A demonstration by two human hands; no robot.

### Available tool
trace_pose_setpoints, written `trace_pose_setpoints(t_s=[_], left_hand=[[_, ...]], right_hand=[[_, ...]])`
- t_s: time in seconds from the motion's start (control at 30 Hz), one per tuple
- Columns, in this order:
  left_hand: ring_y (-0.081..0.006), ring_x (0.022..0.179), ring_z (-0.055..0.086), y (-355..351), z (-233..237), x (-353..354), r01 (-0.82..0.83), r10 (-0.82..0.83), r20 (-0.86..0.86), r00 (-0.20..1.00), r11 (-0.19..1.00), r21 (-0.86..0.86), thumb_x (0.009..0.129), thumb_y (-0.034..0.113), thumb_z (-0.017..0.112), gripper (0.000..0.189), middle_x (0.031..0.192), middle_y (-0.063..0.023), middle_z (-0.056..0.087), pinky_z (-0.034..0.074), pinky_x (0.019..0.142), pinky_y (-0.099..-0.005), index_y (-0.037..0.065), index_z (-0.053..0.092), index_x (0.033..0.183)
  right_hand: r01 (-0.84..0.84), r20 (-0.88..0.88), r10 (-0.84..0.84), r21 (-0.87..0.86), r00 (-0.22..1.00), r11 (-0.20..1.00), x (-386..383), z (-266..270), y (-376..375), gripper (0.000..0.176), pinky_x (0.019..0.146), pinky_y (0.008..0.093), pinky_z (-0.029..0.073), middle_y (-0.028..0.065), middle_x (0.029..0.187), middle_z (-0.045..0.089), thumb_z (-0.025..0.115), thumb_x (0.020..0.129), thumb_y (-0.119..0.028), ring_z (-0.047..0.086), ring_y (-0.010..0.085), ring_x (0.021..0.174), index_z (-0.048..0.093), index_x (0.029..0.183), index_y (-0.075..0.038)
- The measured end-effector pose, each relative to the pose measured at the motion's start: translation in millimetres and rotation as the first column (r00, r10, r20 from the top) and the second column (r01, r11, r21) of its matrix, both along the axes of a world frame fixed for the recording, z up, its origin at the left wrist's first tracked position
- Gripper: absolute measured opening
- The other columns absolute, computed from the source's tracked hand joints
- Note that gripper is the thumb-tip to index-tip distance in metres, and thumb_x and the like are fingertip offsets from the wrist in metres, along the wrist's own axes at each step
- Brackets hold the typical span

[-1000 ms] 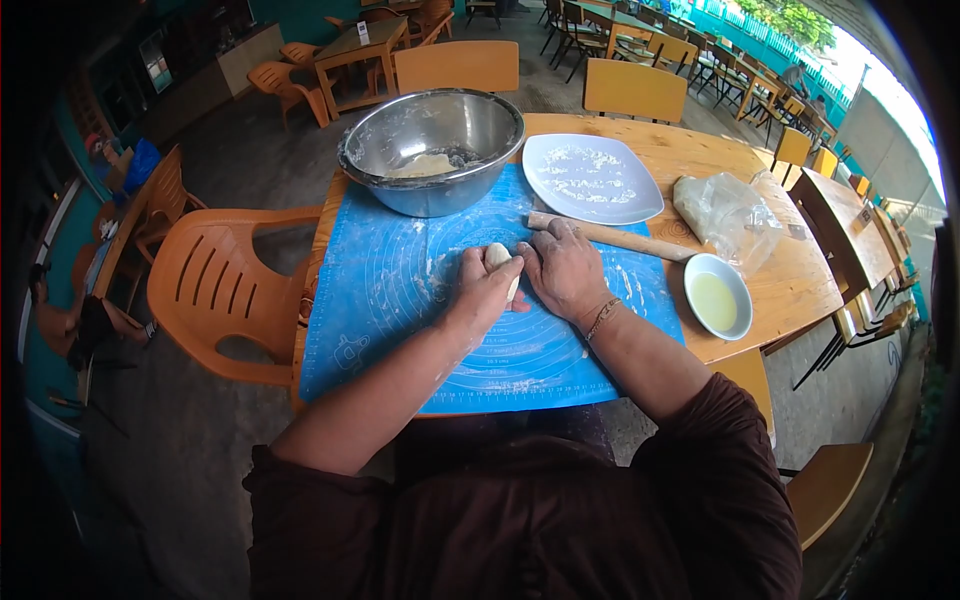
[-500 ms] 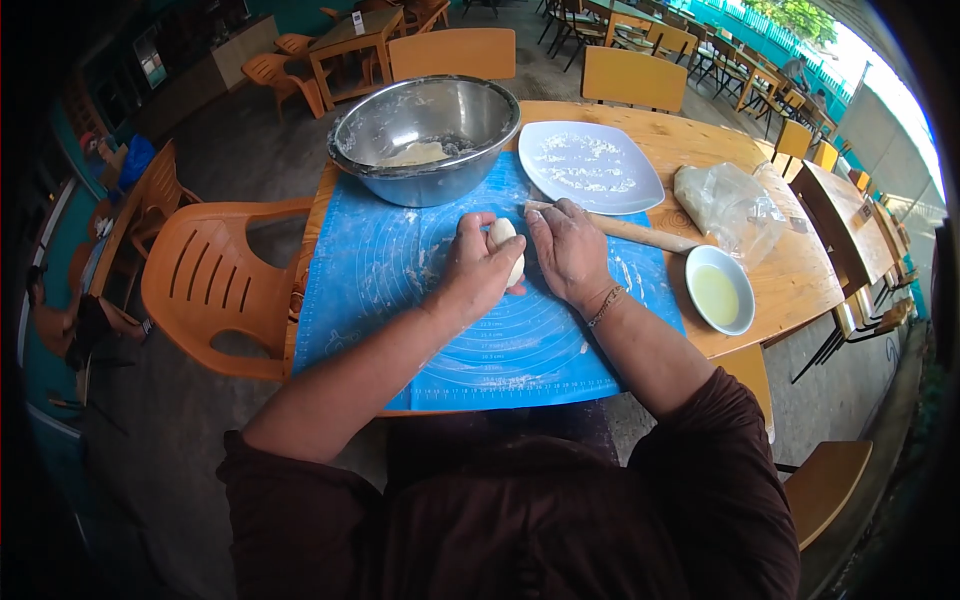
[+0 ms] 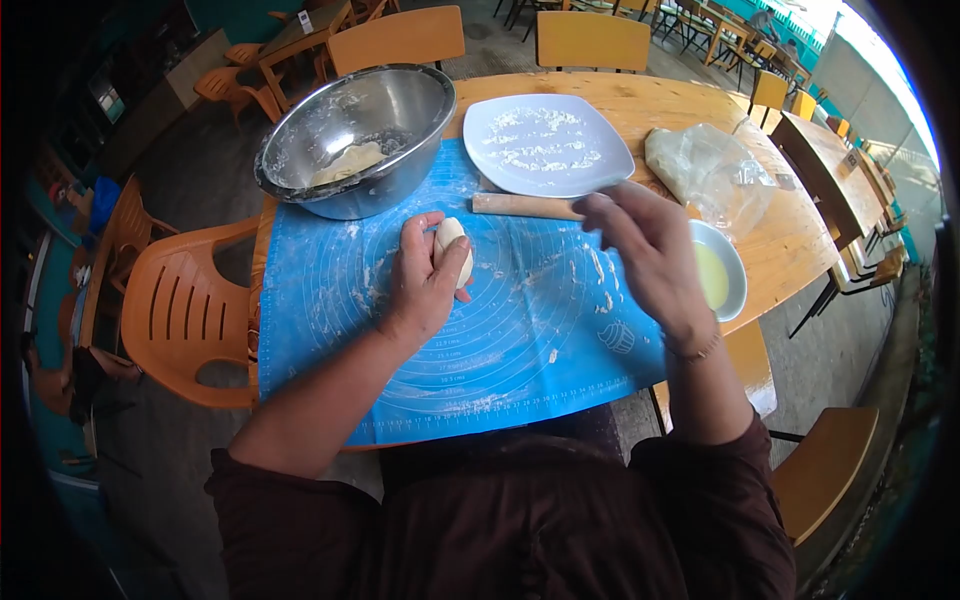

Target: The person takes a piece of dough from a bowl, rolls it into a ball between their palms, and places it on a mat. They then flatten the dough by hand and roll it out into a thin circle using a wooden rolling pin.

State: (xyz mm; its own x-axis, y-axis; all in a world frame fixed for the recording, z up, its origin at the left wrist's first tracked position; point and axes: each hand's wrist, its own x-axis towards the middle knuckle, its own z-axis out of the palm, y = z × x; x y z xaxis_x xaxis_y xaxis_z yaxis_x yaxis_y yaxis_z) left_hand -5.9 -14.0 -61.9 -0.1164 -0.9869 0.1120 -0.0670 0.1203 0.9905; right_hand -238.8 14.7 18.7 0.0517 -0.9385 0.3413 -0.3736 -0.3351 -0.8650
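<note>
My left hand [image 3: 425, 285] is wrapped round a smooth white piece of dough [image 3: 453, 252] above the blue mat [image 3: 480, 370]. Raised near the plate's lower right corner, my right hand [image 3: 650, 250] has bent fingers, blurred in part, and whether they hold anything is unclear. Its fingertips overlap the right part of the wooden rolling pin [image 3: 525, 206]. Behind the pin is a white plate [image 3: 475, 150] dusted with flour. A metal bowl [image 3: 385, 185] with more dough [image 3: 350, 162] stands at the mat's back left.
A small bowl [image 3: 738, 290] of yellowish liquid sits right of my right hand. Behind it lies a clear plastic bag [image 3: 715, 175] on the wooden table [image 3: 790, 240]. An orange chair [image 3: 190, 310] stands at the left, with yellow-backed chairs [image 3: 592, 42] beyond the table.
My right hand has lifted off the mat beside the rolling pin and moved right. My left hand still holds the dough. The whole view has shifted.
</note>
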Motion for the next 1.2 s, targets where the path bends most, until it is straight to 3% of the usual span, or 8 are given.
trace_pose_setpoints(t_s=[0.17, 0.33, 0.37, 0.4, 0.43, 0.53, 0.67, 1.2], left_hand=[[-0.0154, 0.073, 0.063, -1.3, -0.8, 2.3, -0.006, 0.006, 0.007, 1.000, 1.000, -0.009, 0.099, 0.016, 0.055, 0.046, 0.099, -0.0149, 0.062, 0.053, 0.052, -0.0269, -0.003, 0.032, 0.134], [-0.0144, 0.072, 0.062, -1.0, 1.2, 2.1, 0.022, -0.021, 0.029, 0.999, 0.999, -0.027, 0.099, 0.017, 0.055, 0.047, 0.098, -0.0137, 0.062, 0.052, 0.051, -0.0257, -0.003, 0.031, 0.134], [-0.0141, 0.071, 0.062, -2.3, 1.5, 1.8, 0.033, -0.032, 0.039, 0.999, 0.999, -0.031, 0.099, 0.017, 0.055, 0.047, 0.097, -0.0132, 0.062, 0.051, 0.050, -0.0253, -0.002, 0.031, 0.134], [-0.0141, 0.071, 0.062, -2.2, 1.8, 2.0, 0.034, -0.032, 0.041, 0.999, 0.999, -0.034, 0.099, 0.017, 0.055, 0.047, 0.097, -0.0132, 0.062, 0.051, 0.050, -0.0253, -0.002, 0.031, 0.134], [-0.0139, 0.071, 0.061, -1.9, 0.5, 3.0, 0.040, -0.039, 0.037, 0.999, 0.998, -0.042, 0.099, 0.017, 0.055, 0.047, 0.097, -0.0132, 0.062, 0.051, 0.050, -0.0253, -0.003, 0.031, 0.134], [-0.0139, 0.072, 0.061, -2.1, -3.0, 2.3, 0.048, -0.047, 0.036, 0.998, 0.998, -0.029, 0.099, 0.017, 0.055, 0.047, 0.097, -0.0131, 0.062, 0.051, 0.050, -0.0253, -0.003, 0.031, 0.134], [-0.0141, 0.072, 0.061, -0.2, 2.6, 1.3, 0.037, -0.036, 0.049, 0.998, 0.999, -0.024, 0.099, 0.017, 0.054, 0.047, 0.097, -0.0135, 0.062, 0.050, 0.050, -0.0251, -0.003, 0.030, 0.135], [-0.0115, 0.072, 0.061, 0.9, 4.5, -1.0, 0.004, -0.004, 0.093, 0.996, 1.000, 0.003, 0.099, 0.018, 0.053, 0.048, 0.099, -0.0144, 0.063, 0.051, 0.051, -0.0231, -0.003, 0.032, 0.137]], right_hand=[[0.076, 0.111, -0.120, 0.337, 0.987, 0.938, -96.0, -5.1, 146.9, 0.027, 0.056, 0.0211, 0.039, 0.0051, 0.069, 0.065, 0.054, 0.093, -0.019, 0.054, 0.0090, 0.059, 0.069, 0.083, 0.001], [0.164, -0.124, -0.111, 0.837, 0.986, 0.522, -168.0, -157.6, 259.7, 0.026, 0.050, 0.0293, 0.051, 0.0130, 0.075, 0.070, 0.054, 0.092, -0.017, 0.068, 0.0182, 0.064, 0.070, 0.091, 0.003], [0.048, 0.043, -0.318, 0.961, 0.947, 0.273, -203.2, -245.8, 302.4, 0.022, 0.050, 0.0343, 0.053, 0.0142, 0.080, 0.071, 0.057, 0.092, -0.015, 0.068, 0.0216, 0.063, 0.068, 0.097, 0.004], [0.004, -0.039, 0.066, 0.887, 0.997, 0.461, -202.5, -257.5, 333.5, 0.024, 0.058, 0.0388, 0.056, 0.0162, 0.090, 0.072, 0.061, 0.090, -0.014, 0.070, 0.0250, 0.069, 0.067, 0.105, 0.003], [-0.003, -0.267, 0.399, 0.828, 0.877, 0.561, -260.8, -391.3, 409.4, 0.033, 0.074, 0.0411, 0.057, 0.0176, 0.097, 0.072, 0.067, 0.085, -0.017, 0.071, 0.0288, 0.084, 0.067, 0.113, -0.001], [0.135, -0.230, 0.318, 0.946, 0.920, 0.295, -216.1, -361.9, 447.9, 0.033, 0.074, 0.0410, 0.057, 0.0176, 0.097, 0.072, 0.067, 0.085, -0.017, 0.071, 0.0288, 0.084, 0.067, 0.113, -0.001], [0.207, -0.253, 0.228, 0.956, 0.940, 0.209, -190.3, -349.2, 483.7, 0.033, 0.075, 0.0409, 0.057, 0.0175, 0.097, 0.072, 0.067, 0.085, -0.017, 0.071, 0.0288, 0.085, 0.067, 0.113, -0.001], [0.235, -0.326, 0.095, 0.825, 0.940, 0.514, -154.5, -333.8, 299.1, 0.034, 0.077, 0.0406, 0.057, 0.0175, 0.098, 0.072, 0.068, 0.084, -0.018, 0.070, 0.0290, 0.087, 0.068, 0.114, -0.002]])
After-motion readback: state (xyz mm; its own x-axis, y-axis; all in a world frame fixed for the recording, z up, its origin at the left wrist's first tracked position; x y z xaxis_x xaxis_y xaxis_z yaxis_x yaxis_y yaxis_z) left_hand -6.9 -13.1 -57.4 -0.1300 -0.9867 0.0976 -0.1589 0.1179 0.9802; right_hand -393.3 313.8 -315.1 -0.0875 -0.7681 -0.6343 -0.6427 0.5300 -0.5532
